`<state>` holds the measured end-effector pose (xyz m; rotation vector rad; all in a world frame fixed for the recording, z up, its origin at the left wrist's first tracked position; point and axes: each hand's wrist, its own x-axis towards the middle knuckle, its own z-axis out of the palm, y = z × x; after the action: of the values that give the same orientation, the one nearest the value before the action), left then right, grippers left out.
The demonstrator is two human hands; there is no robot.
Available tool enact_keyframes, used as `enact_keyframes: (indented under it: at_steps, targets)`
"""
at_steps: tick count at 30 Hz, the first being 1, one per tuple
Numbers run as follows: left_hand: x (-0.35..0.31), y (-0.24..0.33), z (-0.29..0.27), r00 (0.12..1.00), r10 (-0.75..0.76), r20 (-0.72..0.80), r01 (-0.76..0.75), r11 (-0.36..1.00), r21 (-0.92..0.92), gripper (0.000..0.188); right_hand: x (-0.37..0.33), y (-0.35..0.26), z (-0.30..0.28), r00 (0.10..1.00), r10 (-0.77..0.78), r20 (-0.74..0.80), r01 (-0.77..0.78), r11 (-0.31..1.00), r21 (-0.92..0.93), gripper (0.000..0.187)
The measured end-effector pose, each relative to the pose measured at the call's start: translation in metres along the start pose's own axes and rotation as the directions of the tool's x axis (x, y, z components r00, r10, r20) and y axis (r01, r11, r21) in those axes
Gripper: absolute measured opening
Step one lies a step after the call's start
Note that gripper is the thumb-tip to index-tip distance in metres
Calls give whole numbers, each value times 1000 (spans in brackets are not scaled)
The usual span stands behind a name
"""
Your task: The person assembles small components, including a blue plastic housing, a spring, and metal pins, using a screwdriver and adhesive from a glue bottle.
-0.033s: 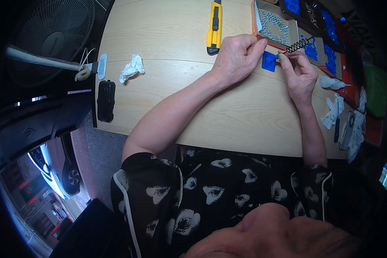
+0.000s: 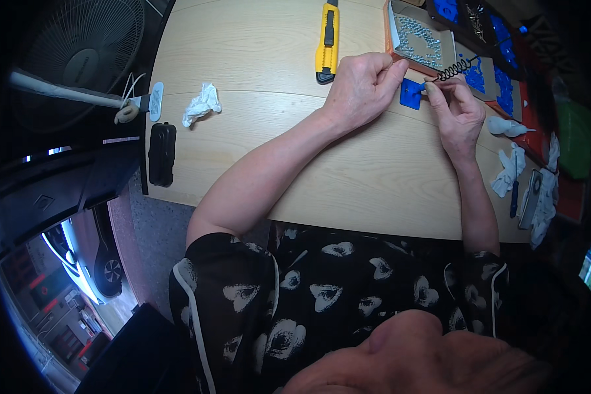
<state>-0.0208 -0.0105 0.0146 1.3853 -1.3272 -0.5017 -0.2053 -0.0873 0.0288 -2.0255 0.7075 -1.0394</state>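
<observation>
Near the front edge of an open cardboard box (image 2: pixel 388 31) full of small silvery balls (image 2: pixel 419 41), my two hands work close together. My right hand (image 2: pixel 461 121) pinches a blue plastic piece (image 2: pixel 410 96) with a flat square plate between thumb and fingers. A black coil (image 2: pixel 454 68), like a spring or coiled cord, runs from beside those fingertips up to the right; how it joins the blue piece is hidden. My left hand (image 2: pixel 364 90) is closed, thumb pressed to its fingers, just left of the blue piece. Whatever it pinches cannot be made out.
A yellow utility knife (image 2: pixel 328 49) lies left of the box. Trays of blue parts (image 2: pixel 503 88) stand at the right. White gloves (image 2: pixel 509 171), a phone (image 2: pixel 530 197) and a white squeeze bottle (image 2: pixel 505 127) lie at right. Crumpled tissue (image 2: pixel 202 105) and a black case (image 2: pixel 162 154) lie left, near a fan (image 2: pixel 79 62).
</observation>
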Motion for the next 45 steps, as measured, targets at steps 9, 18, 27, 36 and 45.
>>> enact_keyframes:
  at_steps: [9,18,27,36,45]
  targets:
    - [-1,3,-5,992,-27,119,35,997,-62,33,4,4,-2,999,-1,40,-3,994,106,9]
    - [-6,30,-20,968,107,227,-148,974,170,63,10,-7,-11,998,69,-13,-66,986,154,12]
    - [3,54,-39,919,-135,372,325,791,-518,44,55,-47,-18,995,77,67,-98,896,433,14]
    - [9,61,-67,947,-103,306,290,685,-668,49,90,-91,-2,983,51,179,-119,911,394,21]
    - [15,55,-86,949,-118,292,311,504,-806,51,94,-93,10,993,38,111,-79,916,394,25]
